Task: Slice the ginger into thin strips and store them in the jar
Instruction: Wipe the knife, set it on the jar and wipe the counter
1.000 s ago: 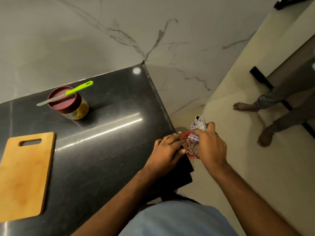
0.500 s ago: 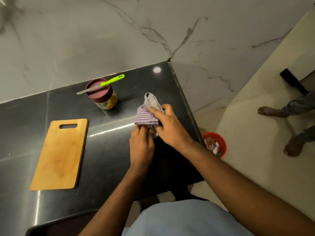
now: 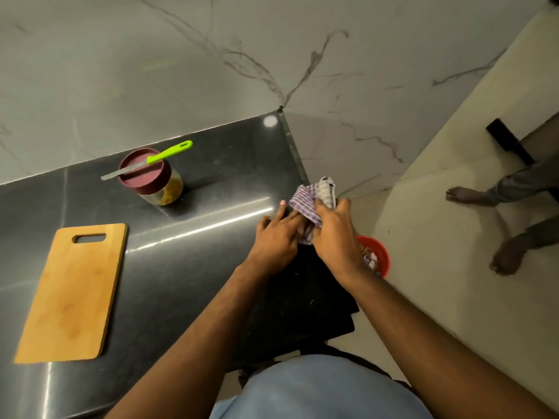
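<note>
A glass jar (image 3: 165, 193) with a maroon lid stands at the back of the black counter (image 3: 193, 267), yellowish ginger showing through its side. A knife (image 3: 152, 160) with a green handle lies across the lid. The bare wooden cutting board (image 3: 71, 293) lies at the left. My right hand (image 3: 334, 234) grips a striped purple-and-white cloth (image 3: 314, 196) over the counter's right edge. My left hand (image 3: 276, 240) touches the cloth's lower part with straight fingers.
A red bin (image 3: 378, 257) holding scraps sits on the floor just right of the counter, partly behind my right wrist. Another person's bare feet (image 3: 472, 196) stand on the floor at the far right. A marble wall runs behind the counter.
Both hands lifted the cloth from over the red bin to above the counter, then shifted back toward the counter's right edge. The view panned left.
</note>
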